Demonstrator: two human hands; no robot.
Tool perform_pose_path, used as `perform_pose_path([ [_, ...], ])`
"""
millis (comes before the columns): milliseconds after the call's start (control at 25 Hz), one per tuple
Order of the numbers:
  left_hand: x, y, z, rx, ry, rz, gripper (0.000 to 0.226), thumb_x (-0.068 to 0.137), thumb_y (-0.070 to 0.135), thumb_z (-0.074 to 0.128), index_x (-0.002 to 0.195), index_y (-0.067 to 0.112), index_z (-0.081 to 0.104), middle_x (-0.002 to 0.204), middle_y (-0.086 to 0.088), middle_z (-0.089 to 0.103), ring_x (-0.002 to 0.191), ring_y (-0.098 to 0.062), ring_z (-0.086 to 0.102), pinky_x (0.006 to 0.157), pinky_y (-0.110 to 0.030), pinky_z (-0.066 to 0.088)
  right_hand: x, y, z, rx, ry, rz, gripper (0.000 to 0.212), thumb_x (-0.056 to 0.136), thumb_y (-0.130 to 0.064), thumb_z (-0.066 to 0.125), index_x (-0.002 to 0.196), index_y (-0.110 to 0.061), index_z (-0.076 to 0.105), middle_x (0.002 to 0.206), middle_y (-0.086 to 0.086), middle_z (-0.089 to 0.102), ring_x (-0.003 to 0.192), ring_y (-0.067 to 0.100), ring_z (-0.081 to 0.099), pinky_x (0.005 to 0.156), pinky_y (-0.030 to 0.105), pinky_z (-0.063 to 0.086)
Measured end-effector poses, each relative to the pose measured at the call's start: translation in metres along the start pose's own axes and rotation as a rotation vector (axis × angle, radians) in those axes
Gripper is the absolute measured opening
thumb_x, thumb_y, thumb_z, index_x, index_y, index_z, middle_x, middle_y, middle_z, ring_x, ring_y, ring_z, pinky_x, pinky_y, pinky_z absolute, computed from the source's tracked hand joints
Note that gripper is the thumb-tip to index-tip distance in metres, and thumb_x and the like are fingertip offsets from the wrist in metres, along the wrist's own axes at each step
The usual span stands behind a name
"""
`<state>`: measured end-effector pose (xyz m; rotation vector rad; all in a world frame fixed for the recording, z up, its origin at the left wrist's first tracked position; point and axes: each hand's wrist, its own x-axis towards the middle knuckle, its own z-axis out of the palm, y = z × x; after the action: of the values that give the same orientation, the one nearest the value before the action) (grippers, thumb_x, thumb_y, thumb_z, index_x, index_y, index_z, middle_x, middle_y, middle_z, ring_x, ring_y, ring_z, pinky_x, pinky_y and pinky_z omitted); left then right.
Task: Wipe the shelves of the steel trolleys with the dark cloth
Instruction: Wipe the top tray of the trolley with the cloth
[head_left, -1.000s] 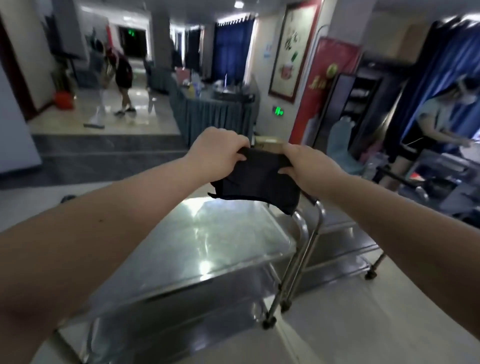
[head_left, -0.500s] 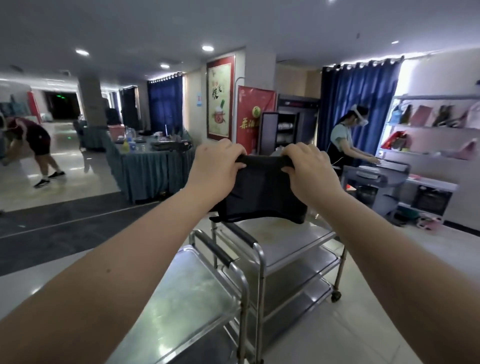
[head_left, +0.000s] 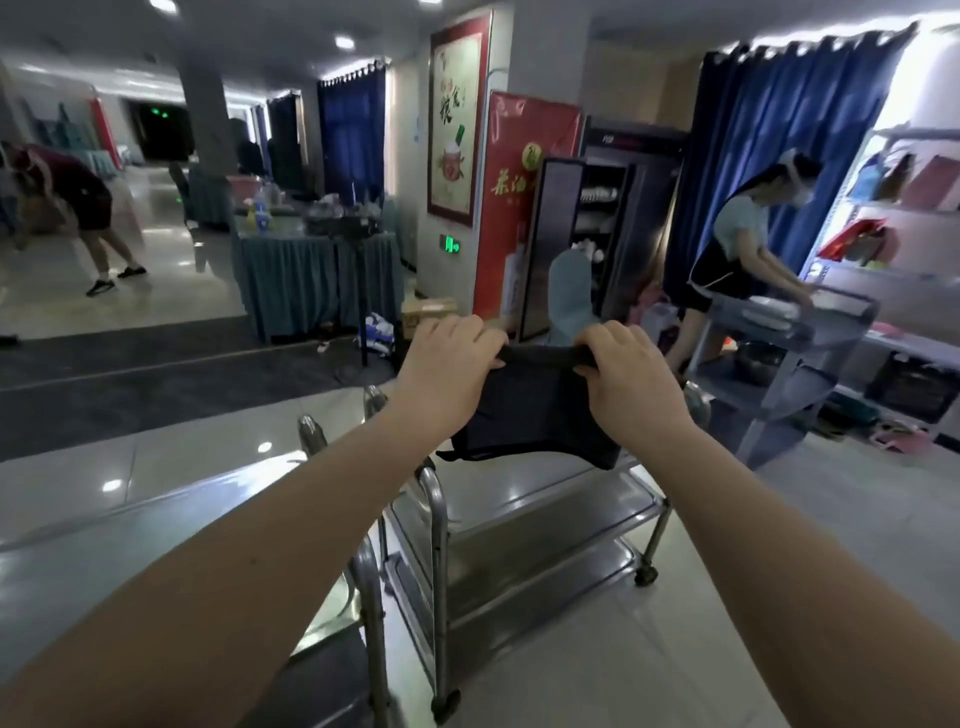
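A dark cloth (head_left: 530, 415) hangs stretched between both hands at arm's length. My left hand (head_left: 447, 364) grips its upper left edge and my right hand (head_left: 628, 374) grips its upper right edge. Below the cloth stands a steel trolley (head_left: 545, 499) with three shelves and castor wheels. A second steel trolley (head_left: 363, 571) is close in front of me at the lower left, mostly hidden by my left forearm.
A person bends over a grey cart (head_left: 795, 332) at the right, by white shelving (head_left: 914, 244). A cloth-draped table (head_left: 306, 270) stands at the back left, with another person (head_left: 78, 208) bending beyond it. An open cabinet (head_left: 597, 234) and red banner (head_left: 524, 171) stand against the far wall.
The view has swung right and up from the near trolley's top shelf to the second trolley. Both hands keep the same grip on the cloth, held spread above it.
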<state>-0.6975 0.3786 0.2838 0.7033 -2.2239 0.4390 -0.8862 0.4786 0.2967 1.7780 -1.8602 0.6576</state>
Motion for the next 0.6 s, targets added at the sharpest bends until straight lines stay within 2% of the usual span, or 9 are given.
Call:
perform_pose_path([
  [80, 0.001, 0.002, 0.036, 0.005, -0.039, -0.001, 0.014, 0.095, 0.02, 0.059, 0.102, 0.01, 0.067, 0.092, -0.009, 0.063, 0.084, -0.032, 0.057, 0.071, -0.037, 0.034, 0.003, 0.024, 0.034, 0.057, -0.044, 0.03, 0.011, 0.09, -0.002, 0.053, 0.1, -0.005, 0.055, 0.1, 0.013, 0.053, 0.093, 0.033, 0.046, 0.079, 0.044, 0.038],
  [200, -0.006, -0.003, 0.095, 0.0, -0.081, -0.024, 0.012, 0.093, 0.02, 0.063, 0.098, 0.01, 0.067, 0.089, -0.007, 0.063, 0.082, -0.031, 0.057, 0.074, -0.039, 0.041, 0.009, 0.052, 0.091, 0.147, -0.084, 0.072, 0.012, 0.088, -0.001, 0.054, 0.099, -0.005, 0.057, 0.101, 0.014, 0.054, 0.094, 0.034, 0.047, 0.079, 0.043, 0.037],
  [360, -0.024, -0.033, 0.176, -0.065, -0.089, -0.185, 0.014, 0.087, 0.021, 0.071, 0.096, 0.011, 0.068, 0.087, -0.006, 0.066, 0.08, -0.03, 0.061, 0.076, -0.042, 0.046, 0.026, 0.073, 0.174, 0.221, -0.127, 0.067, 0.012, 0.085, 0.001, 0.056, 0.094, -0.007, 0.058, 0.094, 0.011, 0.056, 0.089, 0.033, 0.047, 0.074, 0.042, 0.037],
  [520, -0.04, -0.061, 0.256, -0.186, -0.23, -0.342, 0.009, 0.087, 0.014, 0.071, 0.094, 0.009, 0.07, 0.086, -0.008, 0.065, 0.079, -0.033, 0.06, 0.074, -0.044, 0.046, 0.036, 0.09, 0.262, 0.256, -0.305, 0.102, 0.012, 0.086, 0.0, 0.056, 0.095, -0.009, 0.058, 0.095, 0.008, 0.055, 0.089, 0.028, 0.046, 0.072, 0.038, 0.035],
  [600, -0.048, -0.065, 0.289, -0.223, -0.318, -0.414, 0.008, 0.087, 0.009, 0.07, 0.094, 0.009, 0.07, 0.087, -0.007, 0.066, 0.079, -0.034, 0.06, 0.074, -0.043, 0.043, 0.035, 0.102, 0.301, 0.27, -0.427, 0.123, 0.014, 0.087, -0.001, 0.054, 0.098, -0.009, 0.058, 0.098, 0.007, 0.056, 0.09, 0.029, 0.047, 0.076, 0.039, 0.037],
])
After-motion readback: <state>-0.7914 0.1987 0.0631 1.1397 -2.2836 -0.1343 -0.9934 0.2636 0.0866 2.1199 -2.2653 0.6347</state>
